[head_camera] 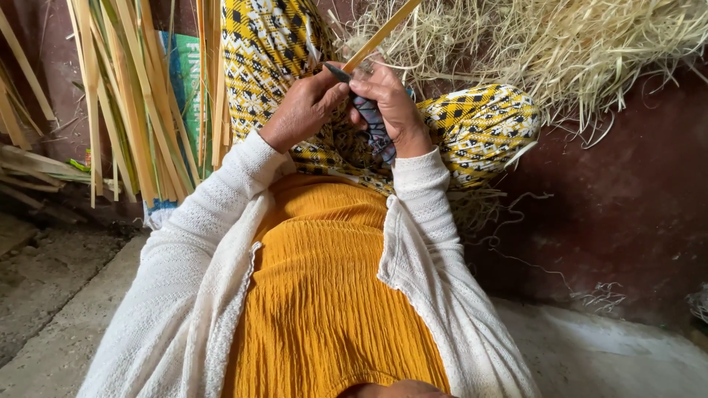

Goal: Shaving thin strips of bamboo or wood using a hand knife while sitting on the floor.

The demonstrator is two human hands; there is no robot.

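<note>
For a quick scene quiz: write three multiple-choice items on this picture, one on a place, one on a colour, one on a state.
1. Where does the pile of pale shavings lie?
A. upper right
B. lower left
C. on the lap

2. What colour is the top under the white cardigan?
A. blue
B. mustard yellow
C. green

3. How is the cane strip held?
A. lying loose on the floor
B. gripped by both hands
C. tied in a bundle

Answers: 1 A, it fills the upper right corner. 2 B, yellow cloth shows. 3 B, left hand and right hand close on it.
</note>
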